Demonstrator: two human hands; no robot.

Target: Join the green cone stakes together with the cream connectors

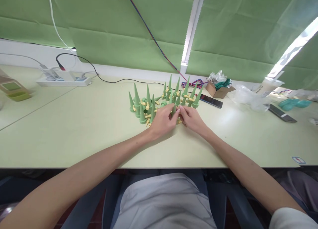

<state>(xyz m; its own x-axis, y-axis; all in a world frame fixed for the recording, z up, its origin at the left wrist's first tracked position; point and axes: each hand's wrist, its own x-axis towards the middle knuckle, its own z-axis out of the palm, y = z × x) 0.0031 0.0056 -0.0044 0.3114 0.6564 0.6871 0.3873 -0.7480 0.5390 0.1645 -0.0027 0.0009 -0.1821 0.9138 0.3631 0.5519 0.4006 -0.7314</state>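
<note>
Many green cones (137, 101) with wide bases stand upright in a group on the table, and small yellow pieces (147, 106) sit on and among them. At the group's near side my left hand (164, 119) is closed around a green cone (173, 110), its tip showing between the fingers. My right hand (190, 118) touches the left one there. Its thumb and forefinger are pinched at a small yellow piece by that cone. The fingers hide most of the piece and the cone's base.
Behind the cones lie a phone (211, 101), coiled red and blue wire (192, 83) and a cardboard box (218, 91). Farther right are a plastic cup (267, 86), plastic bags and another phone (282, 114). A power strip (64, 80) with cables stands at the back left.
</note>
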